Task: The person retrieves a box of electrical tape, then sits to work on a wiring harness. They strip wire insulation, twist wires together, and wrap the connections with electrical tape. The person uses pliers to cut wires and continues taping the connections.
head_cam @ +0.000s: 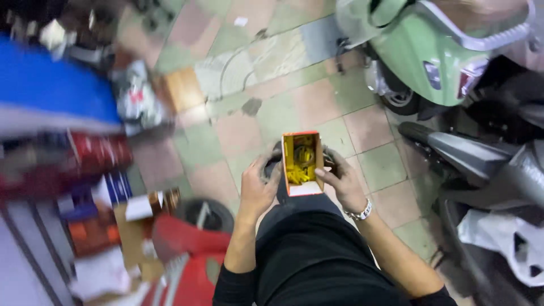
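A small open cardboard box (302,164), orange outside and yellow inside, is held over my lap between both hands. Its inside shows a dark round part and yellow packing. My left hand (258,187) grips the box's left side together with something dark that I cannot make out. My right hand (340,178), with a metal watch at the wrist, holds the right side with the thumb on the rim. Black sleeves and dark trousers fill the lower middle.
A light green scooter (430,51) stands at the upper right, a dark motorcycle (487,164) on the right with a white plastic bag (504,238). Blurred boxes, a red stool (187,255) and a tyre (207,212) crowd the left. The floor is pink and green tile (238,133).
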